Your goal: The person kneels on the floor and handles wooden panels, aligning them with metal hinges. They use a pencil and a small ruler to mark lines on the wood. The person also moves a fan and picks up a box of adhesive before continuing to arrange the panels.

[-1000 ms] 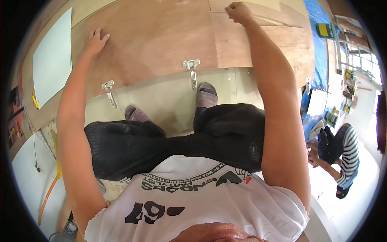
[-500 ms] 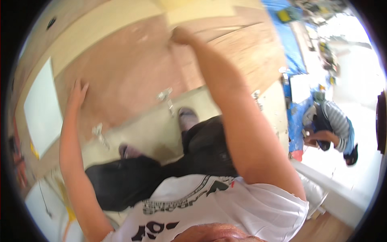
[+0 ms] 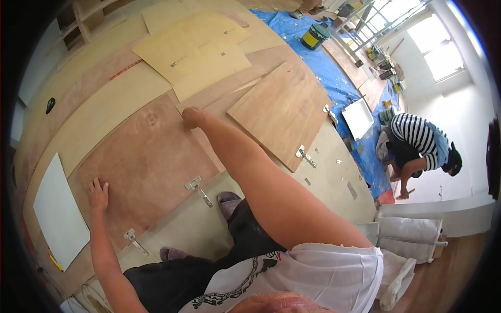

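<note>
The left hand rests with fingers slightly apart on the brown panel beneath it, seemingly steadying it, while farther out the right hand curls by its right edge, grip unclear; shifting it would call for holding both edges.

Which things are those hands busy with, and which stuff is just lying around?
Seems part of the job:
- left hand, spread on brown panel
- right hand, curled at its right edge
- panel's metal hinges

Seems just lying about:
- white sheet
- yellow sheet
- bucket
</note>
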`<state>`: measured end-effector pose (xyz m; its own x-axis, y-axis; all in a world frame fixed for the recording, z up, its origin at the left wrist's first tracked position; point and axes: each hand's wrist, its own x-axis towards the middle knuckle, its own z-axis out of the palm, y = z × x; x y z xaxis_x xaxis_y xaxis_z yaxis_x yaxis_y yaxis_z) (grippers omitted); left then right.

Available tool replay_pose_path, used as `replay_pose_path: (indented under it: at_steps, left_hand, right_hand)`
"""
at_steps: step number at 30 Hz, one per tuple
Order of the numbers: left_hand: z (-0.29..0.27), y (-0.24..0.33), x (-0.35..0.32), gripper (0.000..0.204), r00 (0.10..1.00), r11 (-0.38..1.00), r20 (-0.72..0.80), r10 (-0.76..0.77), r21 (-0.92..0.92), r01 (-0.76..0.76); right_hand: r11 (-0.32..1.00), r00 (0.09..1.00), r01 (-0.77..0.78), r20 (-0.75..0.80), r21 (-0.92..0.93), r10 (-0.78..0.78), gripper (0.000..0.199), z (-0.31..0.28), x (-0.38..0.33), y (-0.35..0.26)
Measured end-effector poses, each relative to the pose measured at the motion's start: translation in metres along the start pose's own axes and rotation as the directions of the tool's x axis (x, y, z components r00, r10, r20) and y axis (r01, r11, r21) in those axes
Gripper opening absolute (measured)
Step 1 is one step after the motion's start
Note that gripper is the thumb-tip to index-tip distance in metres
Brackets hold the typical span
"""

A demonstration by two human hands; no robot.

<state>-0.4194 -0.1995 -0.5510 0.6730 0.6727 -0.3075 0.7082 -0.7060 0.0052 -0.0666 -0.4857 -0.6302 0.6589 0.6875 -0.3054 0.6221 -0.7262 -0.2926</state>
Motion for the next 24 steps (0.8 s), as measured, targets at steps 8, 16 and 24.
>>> replay_pose_path:
  at_steps: [8,16,24]
  left_hand:
    - [0.023,-0.023,0.012,0.057,0.995,0.999,-0.092,0.047,-0.015,-0.049]
    - [0.014,-0.020,0.007,0.056,0.996,0.997,-0.077,0.049,-0.054,-0.054]
    - [0.016,-0.018,0.008,0.058,0.996,0.998,-0.079,0.031,-0.051,-0.035]
  right_hand:
    - [0.998,0.999,0.030,0.033,0.048,-0.032,0.026,-0.012,-0.005,-0.010]
    - [0.987,0.998,-0.067,0.013,0.144,0.066,0.025,-0.023,-0.020,-0.022]
    - [0.992,0.997,-0.004,-0.079,0.124,0.014,0.027,-0.009,-0.005,-0.006]
